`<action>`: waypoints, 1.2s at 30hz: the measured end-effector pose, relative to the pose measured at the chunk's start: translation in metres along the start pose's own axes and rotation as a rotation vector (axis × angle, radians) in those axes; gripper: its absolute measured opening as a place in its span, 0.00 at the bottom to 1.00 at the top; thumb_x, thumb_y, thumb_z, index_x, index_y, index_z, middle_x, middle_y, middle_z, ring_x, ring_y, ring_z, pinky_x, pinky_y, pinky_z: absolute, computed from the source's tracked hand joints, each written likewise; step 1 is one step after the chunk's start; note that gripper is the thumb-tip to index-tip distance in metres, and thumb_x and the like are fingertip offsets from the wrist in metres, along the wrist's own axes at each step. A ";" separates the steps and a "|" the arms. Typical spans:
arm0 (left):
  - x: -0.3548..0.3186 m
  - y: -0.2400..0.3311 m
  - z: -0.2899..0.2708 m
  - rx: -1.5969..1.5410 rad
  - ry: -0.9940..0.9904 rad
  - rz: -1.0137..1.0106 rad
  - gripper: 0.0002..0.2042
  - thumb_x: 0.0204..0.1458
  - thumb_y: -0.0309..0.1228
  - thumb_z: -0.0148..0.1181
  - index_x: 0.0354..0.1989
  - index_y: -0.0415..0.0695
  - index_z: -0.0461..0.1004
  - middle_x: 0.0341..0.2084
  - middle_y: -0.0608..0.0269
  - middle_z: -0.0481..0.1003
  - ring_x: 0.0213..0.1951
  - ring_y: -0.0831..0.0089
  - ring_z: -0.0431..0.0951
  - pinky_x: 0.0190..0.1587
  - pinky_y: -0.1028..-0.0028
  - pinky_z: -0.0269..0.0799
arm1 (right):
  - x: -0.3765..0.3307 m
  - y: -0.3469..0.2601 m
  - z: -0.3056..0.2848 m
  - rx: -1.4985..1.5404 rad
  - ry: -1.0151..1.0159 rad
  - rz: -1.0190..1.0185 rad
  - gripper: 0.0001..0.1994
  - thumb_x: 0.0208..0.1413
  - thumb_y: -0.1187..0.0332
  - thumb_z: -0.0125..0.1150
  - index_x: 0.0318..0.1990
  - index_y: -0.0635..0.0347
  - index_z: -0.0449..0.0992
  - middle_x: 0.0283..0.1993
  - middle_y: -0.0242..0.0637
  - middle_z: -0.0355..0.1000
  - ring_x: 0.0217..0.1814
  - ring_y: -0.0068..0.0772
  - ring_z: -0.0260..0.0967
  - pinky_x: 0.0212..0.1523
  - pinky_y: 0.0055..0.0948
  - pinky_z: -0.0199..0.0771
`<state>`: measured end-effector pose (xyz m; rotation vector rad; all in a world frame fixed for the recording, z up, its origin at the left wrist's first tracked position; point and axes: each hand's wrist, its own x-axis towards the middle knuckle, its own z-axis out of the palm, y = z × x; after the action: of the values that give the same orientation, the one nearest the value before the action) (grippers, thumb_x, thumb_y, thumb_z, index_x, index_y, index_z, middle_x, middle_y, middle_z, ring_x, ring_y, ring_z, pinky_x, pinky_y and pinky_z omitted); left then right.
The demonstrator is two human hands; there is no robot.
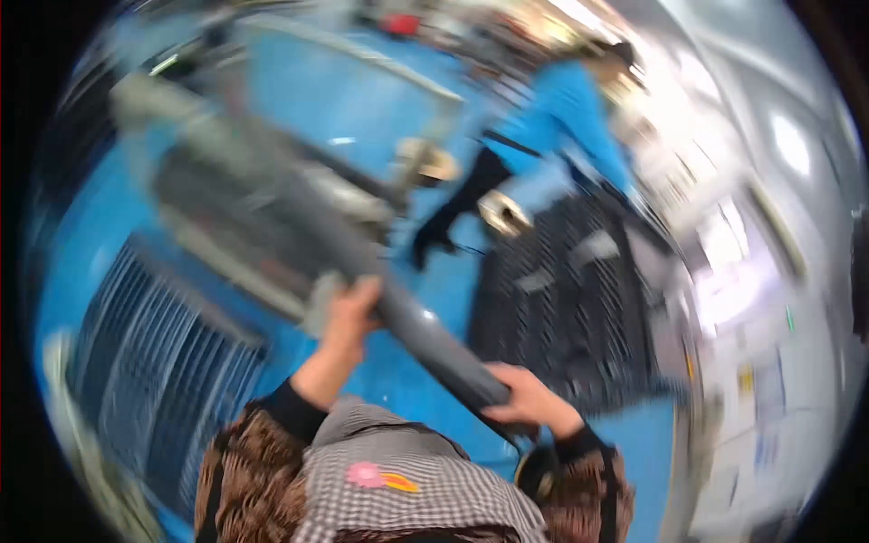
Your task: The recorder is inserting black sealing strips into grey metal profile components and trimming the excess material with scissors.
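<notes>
A long, smooth dark grey part (425,337) slants across the middle in front of my body, from far left to near right. Its kind is not plain from this blurred picture. My left hand (348,321) is closed on its near side, about midway along, with some fingers hidden. My right hand (529,398) grips its near right end, thumb side on top. The far end of the part blurs into a pale frame (240,282) behind it, so I cannot tell where it stops.
Ribbed black panels (561,299) stand ahead to the right, and a slatted dark rack (167,344) is at the left. A person (552,118) in a blue top leans over the black panels. Blue floor (335,81) runs between, with a white wall (769,398) at right.
</notes>
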<state>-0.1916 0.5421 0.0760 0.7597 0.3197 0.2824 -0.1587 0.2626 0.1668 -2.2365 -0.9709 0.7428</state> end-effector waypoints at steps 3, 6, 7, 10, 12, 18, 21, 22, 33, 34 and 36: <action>0.002 -0.001 0.031 -0.180 0.138 -0.015 0.16 0.53 0.40 0.55 0.42 0.40 0.71 0.36 0.59 0.74 0.37 0.72 0.74 0.41 0.73 0.69 | -0.008 0.022 0.005 -0.167 0.041 -0.009 0.32 0.39 0.65 0.61 0.57 0.60 0.64 0.54 0.44 0.65 0.48 0.45 0.65 0.49 0.35 0.66; 0.018 -0.025 0.049 -0.137 0.161 -0.045 0.24 0.52 0.45 0.56 0.52 0.43 0.68 0.47 0.58 0.71 0.47 0.68 0.71 0.50 0.71 0.64 | -0.021 0.050 0.014 -0.267 0.138 0.000 0.33 0.41 0.64 0.61 0.59 0.58 0.61 0.53 0.45 0.63 0.48 0.48 0.63 0.48 0.38 0.66; 0.019 -0.029 0.052 -0.123 0.190 -0.057 0.26 0.52 0.46 0.55 0.56 0.44 0.66 0.51 0.57 0.69 0.51 0.65 0.69 0.54 0.69 0.61 | -0.026 0.062 0.019 -0.279 0.188 -0.037 0.33 0.41 0.63 0.61 0.59 0.59 0.61 0.52 0.45 0.63 0.47 0.49 0.62 0.48 0.38 0.65; 0.023 -0.040 0.053 -0.182 0.269 0.017 0.27 0.52 0.46 0.55 0.57 0.45 0.64 0.53 0.58 0.67 0.53 0.66 0.66 0.56 0.69 0.59 | -0.039 0.062 0.010 -0.256 0.233 -0.123 0.32 0.44 0.61 0.62 0.58 0.60 0.60 0.52 0.47 0.63 0.47 0.49 0.63 0.48 0.39 0.64; 0.028 -0.045 0.050 -0.229 0.307 0.068 0.27 0.51 0.46 0.55 0.57 0.44 0.64 0.54 0.59 0.66 0.52 0.67 0.66 0.55 0.70 0.59 | -0.059 0.088 -0.006 -0.173 0.273 -0.132 0.33 0.44 0.61 0.62 0.59 0.61 0.60 0.53 0.48 0.62 0.48 0.49 0.62 0.49 0.40 0.64; 0.057 -0.073 0.032 -0.086 0.337 0.212 0.30 0.53 0.50 0.49 0.59 0.44 0.61 0.56 0.55 0.63 0.54 0.62 0.66 0.55 0.66 0.61 | -0.136 0.163 -0.086 -0.118 0.429 -0.218 0.34 0.45 0.58 0.63 0.58 0.64 0.58 0.56 0.49 0.61 0.50 0.49 0.62 0.51 0.40 0.63; 0.054 -0.102 0.049 0.030 0.389 0.464 0.28 0.54 0.47 0.49 0.59 0.44 0.61 0.56 0.55 0.64 0.56 0.61 0.64 0.56 0.64 0.61 | -0.157 0.159 -0.102 -0.323 0.503 -0.228 0.34 0.42 0.59 0.64 0.55 0.69 0.60 0.52 0.51 0.62 0.46 0.48 0.62 0.51 0.41 0.62; 0.049 -0.119 0.058 0.201 0.390 0.604 0.27 0.54 0.46 0.49 0.60 0.44 0.61 0.56 0.55 0.64 0.57 0.60 0.64 0.57 0.64 0.61 | -0.148 0.161 -0.101 -0.353 0.482 -0.226 0.33 0.39 0.60 0.65 0.52 0.73 0.62 0.47 0.52 0.64 0.41 0.47 0.63 0.51 0.43 0.62; 0.022 -0.119 0.198 0.314 0.219 0.894 0.28 0.59 0.48 0.43 0.64 0.46 0.53 0.64 0.55 0.49 0.58 0.57 0.63 0.60 0.56 0.59 | -0.160 0.185 -0.120 -0.767 0.416 -0.333 0.30 0.47 0.59 0.60 0.52 0.72 0.61 0.54 0.53 0.60 0.48 0.49 0.62 0.59 0.49 0.53; 0.021 -0.127 0.205 0.380 0.125 0.966 0.27 0.59 0.46 0.42 0.64 0.46 0.53 0.64 0.56 0.49 0.57 0.58 0.63 0.59 0.56 0.60 | -0.172 0.189 -0.127 -0.554 0.438 -0.322 0.28 0.47 0.59 0.59 0.52 0.70 0.62 0.54 0.51 0.60 0.48 0.48 0.62 0.58 0.48 0.53; 0.016 -0.138 0.216 0.524 -0.057 1.115 0.25 0.61 0.44 0.41 0.63 0.46 0.53 0.64 0.56 0.50 0.57 0.58 0.64 0.58 0.57 0.62 | -0.206 0.193 -0.163 -0.261 0.399 -0.170 0.25 0.47 0.58 0.60 0.51 0.61 0.64 0.53 0.44 0.61 0.48 0.44 0.62 0.55 0.45 0.56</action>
<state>-0.0763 0.3175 0.1224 1.4189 -0.1326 1.2554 -0.0805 -0.0528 0.1957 -2.3575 -1.0825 0.0875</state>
